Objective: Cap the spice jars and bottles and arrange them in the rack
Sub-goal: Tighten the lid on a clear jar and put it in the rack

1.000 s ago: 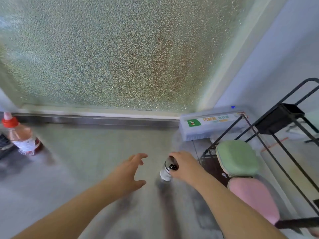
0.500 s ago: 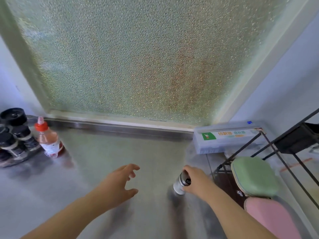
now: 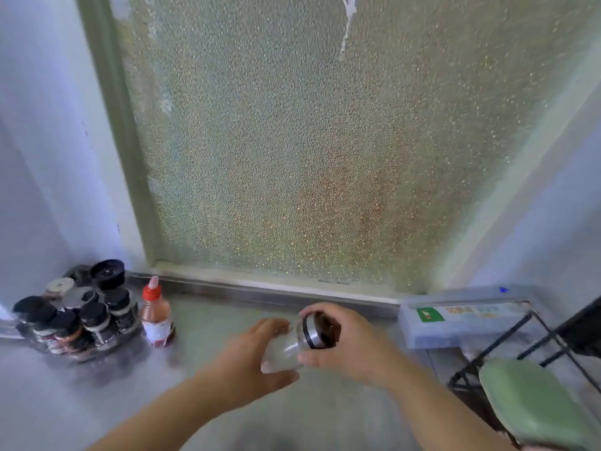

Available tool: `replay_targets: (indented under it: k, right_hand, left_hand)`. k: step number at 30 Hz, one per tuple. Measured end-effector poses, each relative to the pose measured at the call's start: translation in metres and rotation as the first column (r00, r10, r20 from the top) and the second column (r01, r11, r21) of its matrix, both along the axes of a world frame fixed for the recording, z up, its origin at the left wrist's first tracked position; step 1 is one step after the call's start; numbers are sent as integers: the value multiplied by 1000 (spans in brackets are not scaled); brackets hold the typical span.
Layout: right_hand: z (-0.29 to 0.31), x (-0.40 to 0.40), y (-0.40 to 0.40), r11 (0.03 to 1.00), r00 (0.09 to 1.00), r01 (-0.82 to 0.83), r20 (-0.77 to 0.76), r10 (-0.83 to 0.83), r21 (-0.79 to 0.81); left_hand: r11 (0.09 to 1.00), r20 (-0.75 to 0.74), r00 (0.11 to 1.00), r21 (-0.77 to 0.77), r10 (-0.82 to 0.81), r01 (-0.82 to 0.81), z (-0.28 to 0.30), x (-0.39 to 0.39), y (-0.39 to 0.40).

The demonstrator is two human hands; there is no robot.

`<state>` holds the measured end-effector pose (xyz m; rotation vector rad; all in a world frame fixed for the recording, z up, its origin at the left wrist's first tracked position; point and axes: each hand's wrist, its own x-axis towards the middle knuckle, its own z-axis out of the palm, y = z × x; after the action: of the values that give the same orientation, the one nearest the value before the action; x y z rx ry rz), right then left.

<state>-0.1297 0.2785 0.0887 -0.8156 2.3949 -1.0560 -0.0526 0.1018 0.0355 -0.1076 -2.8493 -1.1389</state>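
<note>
Glass and steel meet between two bare hands: a clear spice jar [image 3: 283, 348] is held tilted above the grey desk [image 3: 97, 395], its metal-banded shaker cap [image 3: 317, 330] pointing toward 2 o'clock. The right hand [image 3: 344, 343] curls over the cap end, thumb under the glass; the left hand [image 3: 257, 356] cups the jar's base, fingers partly closed around it. Motion blur hides whether the cap is seated or only resting on the neck. At 9 o'clock, well apart from the jar, a round rack [image 3: 74, 320] stands packed with dark-lidded jars, and a red-capped bottle [image 3: 156, 315] stands just beside it. A blue box [image 3: 455, 323] lies at 3 o'clock, near a black wire stand [image 3: 507, 346]. The risk now is a cross-threaded or loose cap: twisting while the jar is tipped could let it slip, spilling whatever is inside or dropping glass onto the hard desk.
</note>
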Motion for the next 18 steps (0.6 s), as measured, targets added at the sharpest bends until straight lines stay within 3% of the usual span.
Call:
replay_targets:
  k: [3, 7, 10, 13, 16, 18]
  right_hand:
    - [26, 7, -27, 997, 1000, -26, -2, 25, -74]
    - [58, 13, -51, 981, 982, -184, -26, 186, 63]
    - [80, 14, -66, 962, 963, -252, -68, 260, 104]
    - [89, 20, -86, 968, 959, -232, -142, 244, 97]
    - [85, 26, -103, 971, 955, -221, -180, 235, 96]
    - [83, 34, -115, 981, 979, -191, -63, 192, 29]
  left_hand:
    - [999, -77, 997, 41, 30, -27, 23, 8, -25]
    - [997, -169, 985, 73, 30, -18, 46, 22, -61]
    - [999, -199, 979, 15, 50, -48, 57, 33, -82]
    - [995, -204, 974, 20, 99, -97, 62, 40, -100]
    - [984, -254, 961, -103, 113, -143, 60, 45, -116]
    - [976, -349, 934, -160, 82, -146, 60, 47, -125]
